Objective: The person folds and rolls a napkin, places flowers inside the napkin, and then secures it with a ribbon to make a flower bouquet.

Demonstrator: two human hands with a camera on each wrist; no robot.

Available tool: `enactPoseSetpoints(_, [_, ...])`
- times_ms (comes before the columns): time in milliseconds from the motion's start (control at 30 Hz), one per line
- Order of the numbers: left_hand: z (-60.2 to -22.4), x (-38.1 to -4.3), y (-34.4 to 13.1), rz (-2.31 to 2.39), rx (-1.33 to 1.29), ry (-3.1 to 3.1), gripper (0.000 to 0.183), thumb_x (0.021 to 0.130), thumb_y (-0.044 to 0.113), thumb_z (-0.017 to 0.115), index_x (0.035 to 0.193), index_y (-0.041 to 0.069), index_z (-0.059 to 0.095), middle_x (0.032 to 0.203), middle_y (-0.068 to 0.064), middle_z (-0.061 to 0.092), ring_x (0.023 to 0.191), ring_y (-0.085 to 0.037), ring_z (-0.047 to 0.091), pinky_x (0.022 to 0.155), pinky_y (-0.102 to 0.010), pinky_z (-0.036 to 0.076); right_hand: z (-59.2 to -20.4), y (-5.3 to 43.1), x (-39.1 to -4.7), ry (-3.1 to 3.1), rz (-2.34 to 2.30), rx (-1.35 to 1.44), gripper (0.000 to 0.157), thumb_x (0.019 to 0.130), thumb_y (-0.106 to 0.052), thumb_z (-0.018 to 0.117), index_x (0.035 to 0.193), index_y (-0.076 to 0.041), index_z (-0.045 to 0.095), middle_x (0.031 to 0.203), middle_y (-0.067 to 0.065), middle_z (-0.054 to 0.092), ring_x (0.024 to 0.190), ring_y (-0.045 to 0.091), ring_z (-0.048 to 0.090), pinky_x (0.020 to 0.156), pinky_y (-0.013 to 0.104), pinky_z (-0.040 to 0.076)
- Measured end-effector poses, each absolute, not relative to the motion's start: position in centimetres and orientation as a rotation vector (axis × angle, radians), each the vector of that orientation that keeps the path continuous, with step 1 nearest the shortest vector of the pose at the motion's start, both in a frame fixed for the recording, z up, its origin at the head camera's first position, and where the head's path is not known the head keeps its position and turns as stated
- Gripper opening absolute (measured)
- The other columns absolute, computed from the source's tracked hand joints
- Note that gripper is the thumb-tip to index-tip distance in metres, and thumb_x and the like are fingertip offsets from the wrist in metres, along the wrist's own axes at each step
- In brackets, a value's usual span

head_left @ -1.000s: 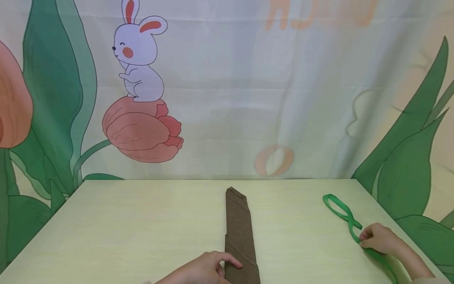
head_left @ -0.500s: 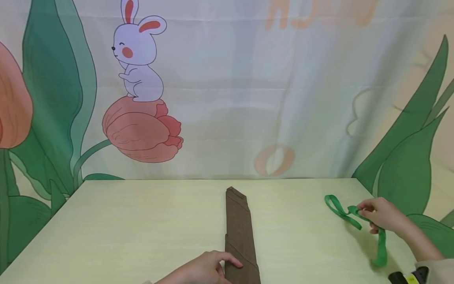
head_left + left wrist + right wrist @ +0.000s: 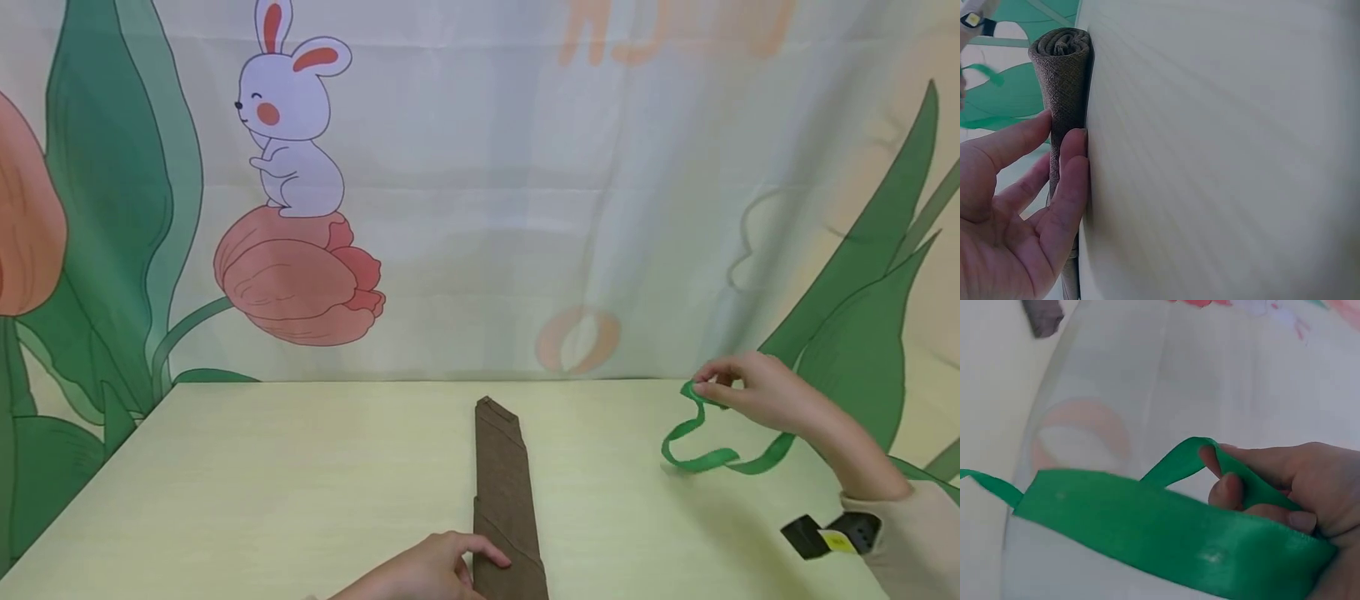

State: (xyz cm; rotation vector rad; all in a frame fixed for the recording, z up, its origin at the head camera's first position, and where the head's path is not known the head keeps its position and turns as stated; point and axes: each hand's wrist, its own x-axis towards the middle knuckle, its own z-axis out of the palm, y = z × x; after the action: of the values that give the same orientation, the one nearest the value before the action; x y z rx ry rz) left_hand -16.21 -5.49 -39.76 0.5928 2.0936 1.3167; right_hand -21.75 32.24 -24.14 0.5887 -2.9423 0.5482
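Observation:
A long rolled brown cloth [image 3: 502, 483] lies lengthwise in the middle of the table. My left hand [image 3: 435, 568] holds its near part, index finger over the top. The left wrist view shows the spiral end of the roll [image 3: 1063, 81], with fingers on both sides of it. On the right, my right hand [image 3: 768, 393] pinches a green ribbon [image 3: 697, 461] between thumb and fingers, raised over the table. In the right wrist view, a broad flat length of ribbon [image 3: 1166, 531] passes in front of the fingers, and a loop rises at the fingertips.
The pale table [image 3: 315, 475] ends at a printed cloth backdrop [image 3: 465, 208] with a rabbit, tulips and leaves. A black and yellow device [image 3: 832, 535] sits at the right wrist, by the sleeve [image 3: 915, 542].
My right hand has lifted the green ribbon from the table and carried it away from me and to the left. The left hand and the rolled cloth have stayed put.

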Motion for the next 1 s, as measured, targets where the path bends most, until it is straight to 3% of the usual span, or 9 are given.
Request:
enactPoseSetpoints(267, [-39.9, -16.2, -5.4, 1.296, 0.588, 2.129, 0.032, 0.075, 0.010, 0.073, 0.105, 0.018, 0.065, 0.064, 0.001, 0.055, 0.058, -0.009, 0.052, 0.054, -0.022, 0.041, -21.2, 27.1, -20.7, -2.879, 0.521, 0.750, 0.018, 0.088, -0.023, 0.060, 0.097, -0.007, 0.066, 0.063, -0.006, 0.044, 0.052, 0.007, 0.035, 0.051, 0.025, 0.032])
enactPoseSetpoints(533, [-39.9, -16.3, -5.3, 1.265, 0.571, 2.150, 0.028, 0.077, 0.009, 0.070, 0.103, 0.019, 0.066, 0.063, 0.001, 0.057, 0.056, -0.009, 0.052, 0.053, -0.022, 0.041, -19.1, 22.3, -19.5, -2.778, 0.549, 0.914, 0.008, 0.085, -0.020, 0.065, 0.089, -0.015, 0.069, 0.056, -0.009, 0.038, 0.050, 0.005, 0.031, 0.051, 0.023, 0.029])
enactPoseSetpoints(700, [-39.4, -16.8, -5.8, 1.267, 0.599, 2.217, 0.027, 0.080, 0.013, 0.068, 0.107, 0.016, 0.065, 0.061, -0.001, 0.060, 0.052, -0.011, 0.055, 0.053, -0.024, 0.044, -18.3, 20.0, -19.0, -2.724, 0.617, 1.034, 0.008, 0.084, -0.020, 0.065, 0.089, -0.015, 0.070, 0.059, -0.011, 0.046, 0.052, 0.004, 0.035, 0.052, 0.023, 0.032])
enactPoseSetpoints(833, [-38.6, -17.8, -6.0, 1.340, 0.715, 2.318, 0.037, 0.083, 0.024, 0.067, 0.116, 0.010, 0.059, 0.076, -0.001, 0.061, 0.067, -0.013, 0.060, 0.059, -0.024, 0.047, -18.0, 18.8, -18.6, -2.695, 0.624, 1.103, 0.006, 0.084, -0.016, 0.066, 0.087, -0.016, 0.070, 0.072, -0.011, 0.059, 0.056, 0.005, 0.043, 0.055, 0.023, 0.039])
enactPoseSetpoints(1000, [-37.3, -18.7, -4.8, 1.521, 0.885, 2.255, 0.045, 0.088, 0.031, 0.061, 0.125, 0.009, 0.051, 0.105, -0.002, 0.061, 0.100, -0.018, 0.058, 0.081, -0.028, 0.046, -17.8, 17.8, -18.3, -2.637, 0.662, 1.188, 0.005, 0.083, -0.014, 0.066, 0.086, -0.015, 0.070, 0.076, -0.011, 0.062, 0.056, 0.005, 0.043, 0.055, 0.023, 0.040])
